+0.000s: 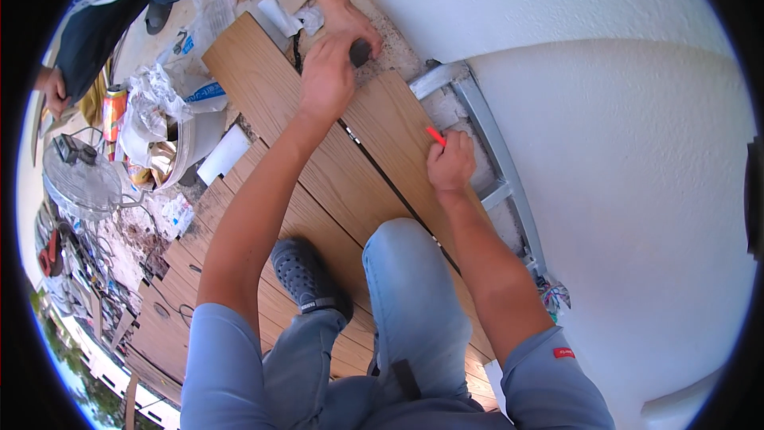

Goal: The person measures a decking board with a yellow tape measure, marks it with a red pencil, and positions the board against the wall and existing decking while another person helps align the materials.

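Left hand (325, 78): lay palm down on the far end of the loose plank, fingers curled over its end edge; no separate object seen in its grasp.
Right hand (450, 163): fingers closed round a red pencil, fist resting on the plank's right edge.
Red pencil (435, 136): short, held slanted, its tip touching the surface of the loose plank near that plank's right edge.
Loose plank (394, 131): wood-grain flooring board, lying at an angle along the wall side, beside the laid boards and separated from them by a dark seam; its far end sat under the left hand.
Laid boards (270, 103): several wood-grain planks side by side, running from the far debris down under the person's legs.
Metal track (497, 155): grey channel at the foot of the wall, just right of the loose plank, bent at a corner near the far end.
Wall (621, 151): white, rough-textured, filling the right side.
Co-worker's hand (350, 28): reached in from above, resting on a small dark object just beyond the left hand; whether it gripped it could not be told.
Shoe (306, 275): dark perforated clog, on the laid boards.
Fan (79, 183): white wire-guarded unit at left, amid clutter.
Can (114, 111): orange-red drink can, upright, near crumpled white wrapping.
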The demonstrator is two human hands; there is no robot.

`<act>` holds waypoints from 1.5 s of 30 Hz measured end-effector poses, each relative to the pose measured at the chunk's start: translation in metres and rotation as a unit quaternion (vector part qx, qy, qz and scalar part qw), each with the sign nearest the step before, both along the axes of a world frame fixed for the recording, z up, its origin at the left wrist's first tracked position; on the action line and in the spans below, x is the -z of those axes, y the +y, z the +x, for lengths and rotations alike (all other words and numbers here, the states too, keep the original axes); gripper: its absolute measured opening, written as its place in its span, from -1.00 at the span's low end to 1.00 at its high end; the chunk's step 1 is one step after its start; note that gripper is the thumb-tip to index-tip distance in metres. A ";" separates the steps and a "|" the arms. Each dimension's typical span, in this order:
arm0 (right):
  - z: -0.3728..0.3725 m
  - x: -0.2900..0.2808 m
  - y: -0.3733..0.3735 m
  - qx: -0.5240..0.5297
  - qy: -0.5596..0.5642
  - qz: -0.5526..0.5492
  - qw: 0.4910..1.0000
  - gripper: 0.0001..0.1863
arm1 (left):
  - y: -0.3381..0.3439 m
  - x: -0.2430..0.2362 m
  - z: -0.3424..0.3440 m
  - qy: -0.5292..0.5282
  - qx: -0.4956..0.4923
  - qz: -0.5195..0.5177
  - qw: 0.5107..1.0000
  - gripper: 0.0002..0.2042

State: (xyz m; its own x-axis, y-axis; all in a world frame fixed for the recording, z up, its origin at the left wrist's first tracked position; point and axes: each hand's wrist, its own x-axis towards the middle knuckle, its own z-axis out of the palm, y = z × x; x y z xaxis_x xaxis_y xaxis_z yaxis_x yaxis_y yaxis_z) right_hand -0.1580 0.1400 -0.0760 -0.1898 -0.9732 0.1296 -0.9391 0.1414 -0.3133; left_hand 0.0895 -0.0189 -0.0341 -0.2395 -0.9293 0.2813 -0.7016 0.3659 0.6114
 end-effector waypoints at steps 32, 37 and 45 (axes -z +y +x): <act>0.008 -0.001 -0.002 0.000 0.015 -0.008 1.000 -0.85 | 0.150 0.020 0.030 -0.136 0.062 0.008 0.989 -0.47; 0.007 0.000 -0.002 -0.001 0.017 -0.002 1.000 -0.85 | 0.150 0.023 0.029 -0.138 0.058 0.000 0.989 -0.48; 0.006 0.003 -0.001 -0.005 0.023 -0.004 1.000 -0.85 | 0.151 0.024 0.029 -0.136 0.059 0.018 0.989 -0.46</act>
State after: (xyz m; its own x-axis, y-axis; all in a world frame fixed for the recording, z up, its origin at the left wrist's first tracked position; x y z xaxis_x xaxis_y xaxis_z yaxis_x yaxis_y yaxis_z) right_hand -0.1518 0.1385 -0.0786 -0.1747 -0.9738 0.1458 -0.9535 0.1304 -0.2716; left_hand 0.1190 0.1317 -0.0580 -0.4083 -0.8990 0.1583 -0.7962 0.4356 0.4199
